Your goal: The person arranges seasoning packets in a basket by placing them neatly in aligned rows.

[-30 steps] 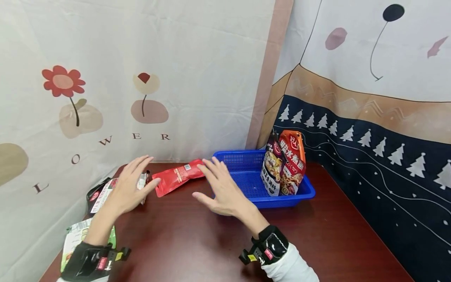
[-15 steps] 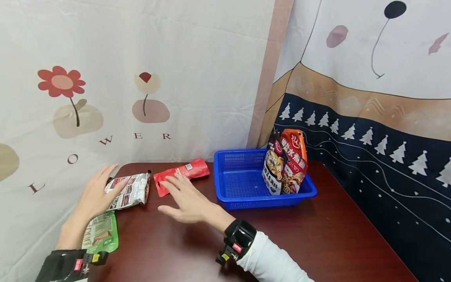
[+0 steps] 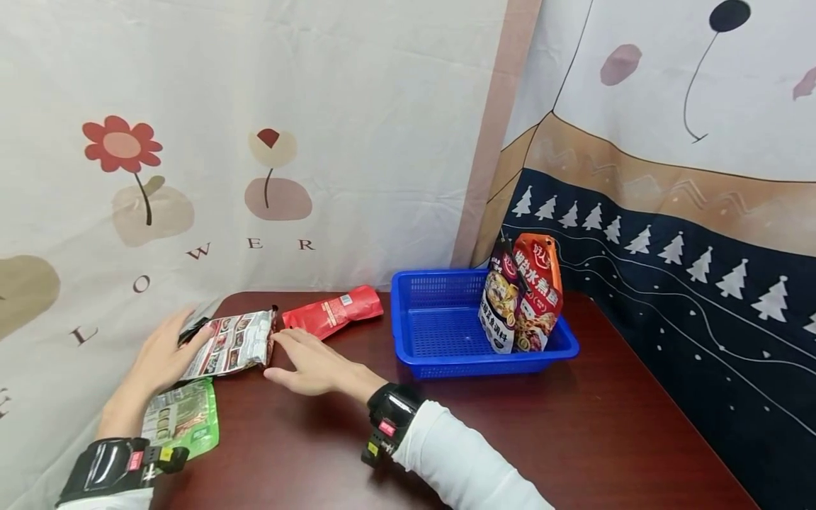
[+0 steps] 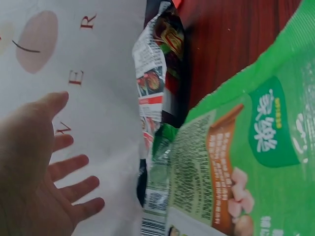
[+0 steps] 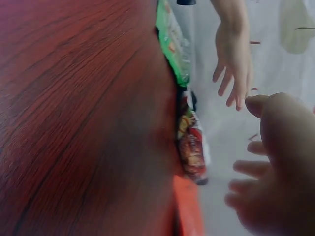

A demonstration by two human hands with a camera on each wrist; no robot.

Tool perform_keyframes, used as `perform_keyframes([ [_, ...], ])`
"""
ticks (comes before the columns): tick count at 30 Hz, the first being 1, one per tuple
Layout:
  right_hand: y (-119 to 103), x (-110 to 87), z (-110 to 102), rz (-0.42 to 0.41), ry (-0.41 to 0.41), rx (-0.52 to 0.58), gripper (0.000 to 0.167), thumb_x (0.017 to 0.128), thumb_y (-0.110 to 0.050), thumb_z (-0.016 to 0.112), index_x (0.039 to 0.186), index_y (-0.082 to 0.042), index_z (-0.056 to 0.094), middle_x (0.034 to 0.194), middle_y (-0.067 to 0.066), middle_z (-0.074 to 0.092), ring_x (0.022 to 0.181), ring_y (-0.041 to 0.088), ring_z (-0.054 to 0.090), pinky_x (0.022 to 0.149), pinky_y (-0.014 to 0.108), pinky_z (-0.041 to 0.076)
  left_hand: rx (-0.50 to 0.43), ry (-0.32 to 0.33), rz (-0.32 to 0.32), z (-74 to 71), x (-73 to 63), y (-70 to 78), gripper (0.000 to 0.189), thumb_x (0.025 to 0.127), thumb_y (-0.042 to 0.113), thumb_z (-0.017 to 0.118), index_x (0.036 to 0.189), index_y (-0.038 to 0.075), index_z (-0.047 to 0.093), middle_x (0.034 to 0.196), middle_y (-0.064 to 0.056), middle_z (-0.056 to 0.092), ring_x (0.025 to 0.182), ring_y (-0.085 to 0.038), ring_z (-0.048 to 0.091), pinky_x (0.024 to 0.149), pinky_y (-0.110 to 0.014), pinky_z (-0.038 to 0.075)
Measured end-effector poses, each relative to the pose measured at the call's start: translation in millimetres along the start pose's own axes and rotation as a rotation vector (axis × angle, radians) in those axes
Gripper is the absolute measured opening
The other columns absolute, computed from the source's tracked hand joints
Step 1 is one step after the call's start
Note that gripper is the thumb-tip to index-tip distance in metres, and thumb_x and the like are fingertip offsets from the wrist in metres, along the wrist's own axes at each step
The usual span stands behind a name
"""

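My left hand (image 3: 156,358) hovers by the left end of a silver-and-white printed food pouch (image 3: 237,343), partly covering it in the head view. In the left wrist view its fingers are spread with nothing between them. My right hand (image 3: 312,365), fingers extended, is beside the pouch's right end. Behind that hand lies a red pouch (image 3: 338,312), face down and partly hidden by the fingertips. A green seasoning pouch (image 3: 194,418) lies nearer me, below the left wrist; its printed front shows large in the left wrist view.
A blue plastic basket (image 3: 440,365) stands at the back right of the dark red wooden table (image 3: 612,439). Two pouches stand upright in its right half, a black one (image 3: 499,304) and a red-orange one (image 3: 538,290). Printed curtains hang behind and to the right.
Both hands have moved left and lower. The right hand has left the basket's edge and come to the silver-and-white pouch's right end. The pouches in the basket stand as before.
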State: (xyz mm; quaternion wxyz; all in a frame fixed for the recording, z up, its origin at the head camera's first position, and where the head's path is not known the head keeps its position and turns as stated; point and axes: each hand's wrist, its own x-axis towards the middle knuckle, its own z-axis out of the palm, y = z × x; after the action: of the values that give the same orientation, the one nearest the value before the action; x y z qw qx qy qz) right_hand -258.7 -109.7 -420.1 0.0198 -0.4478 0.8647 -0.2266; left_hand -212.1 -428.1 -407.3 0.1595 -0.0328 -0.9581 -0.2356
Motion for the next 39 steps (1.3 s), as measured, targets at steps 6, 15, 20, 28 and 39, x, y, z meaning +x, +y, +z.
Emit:
perform_keyframes([
  [6,-6,19.3,14,0.025,-0.011,0.051,0.073,0.115,-0.050,0.056,0.172,-0.007,0.044,0.177,0.003,0.051,0.168,0.014,0.044,0.138,0.023,0.033,0.050,-0.046,-0.072,7.6,-0.8,-20.2,0.077,0.119,0.042,0.047,0.164,-0.019,0.034,0.158,-0.055,0.039,0.143,-0.075,0.039,0.118,-0.085,0.034],
  [15,-15,32.7,34,0.139,0.070,0.187,0.068,0.112,-0.048,0.062,0.165,-0.006,0.054,0.165,0.003,0.064,0.154,0.011,0.059,0.129,0.021,0.045,0.101,-0.208,-0.209,8.5,4.1,-30.6,0.085,0.118,0.048,0.042,0.161,-0.023,0.031,0.156,-0.058,0.038,0.140,-0.079,0.042,0.116,-0.084,0.040],
  [20,-20,37.2,41,0.248,0.086,0.311,0.067,0.110,-0.046,0.067,0.164,-0.009,0.055,0.163,0.001,0.066,0.151,0.010,0.061,0.125,0.023,0.050,0.116,-0.279,-0.286,9.2,4.6,-30.6,0.087,0.117,0.049,0.045,0.157,-0.026,0.033,0.155,-0.057,0.040,0.138,-0.079,0.045,0.116,-0.081,0.045],
  [28,-25,43.2,47,0.441,0.193,0.553,0.047,0.103,-0.036,0.079,0.142,-0.010,0.072,0.134,0.005,0.079,0.116,0.009,0.069,0.103,0.025,0.058,0.104,-0.219,-0.403,8.6,1.5,-32.9,0.070,0.105,0.040,0.068,0.129,-0.024,0.058,0.129,-0.050,0.062,0.115,-0.066,0.061,0.098,-0.066,0.056],
  [39,-31,50.2,46,0.578,0.350,0.936,0.038,0.098,-0.008,0.080,0.132,0.007,0.075,0.100,0.010,0.087,0.088,0.021,0.083,0.076,0.025,0.062,0.030,-0.063,-0.465,11.6,0.0,-25.6,0.075,0.097,0.022,0.078,0.150,-0.022,0.049,0.153,-0.052,0.047,0.140,-0.072,0.045,0.122,-0.076,0.034],
])
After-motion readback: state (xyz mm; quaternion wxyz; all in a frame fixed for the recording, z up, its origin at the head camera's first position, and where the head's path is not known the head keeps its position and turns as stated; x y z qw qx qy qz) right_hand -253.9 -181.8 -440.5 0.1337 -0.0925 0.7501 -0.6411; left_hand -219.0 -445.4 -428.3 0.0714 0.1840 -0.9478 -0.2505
